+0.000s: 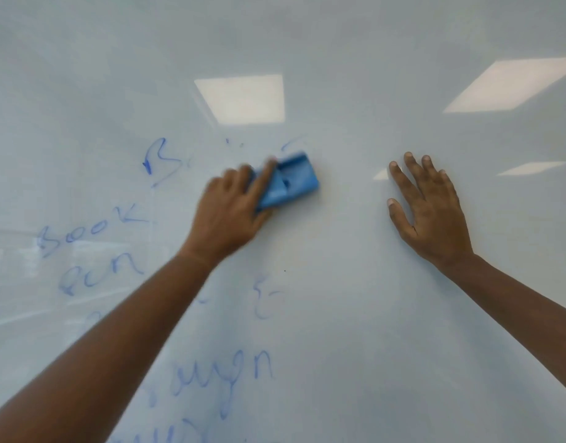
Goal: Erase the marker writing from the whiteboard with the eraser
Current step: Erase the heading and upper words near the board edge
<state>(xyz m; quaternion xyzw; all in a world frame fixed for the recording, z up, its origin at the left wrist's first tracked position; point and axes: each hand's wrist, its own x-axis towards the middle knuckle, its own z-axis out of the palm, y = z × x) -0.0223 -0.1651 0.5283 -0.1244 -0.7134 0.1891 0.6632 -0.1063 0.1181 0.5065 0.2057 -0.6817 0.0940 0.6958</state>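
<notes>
On whiteboard (339, 298), left hand (233, 215) gripping blue eraser (291, 180), right hand (432, 212) flat, fingers spread, blue writing (93, 231) nearby

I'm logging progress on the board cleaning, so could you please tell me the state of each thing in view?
whiteboard: partly wiped, bare on the right.
marker writing: blue, remaining on the left and bottom, some smeared.
eraser: blue, pressed on the board, gripped.
left hand: closed on the eraser, motion-blurred.
right hand: open, flat on the board.
</notes>
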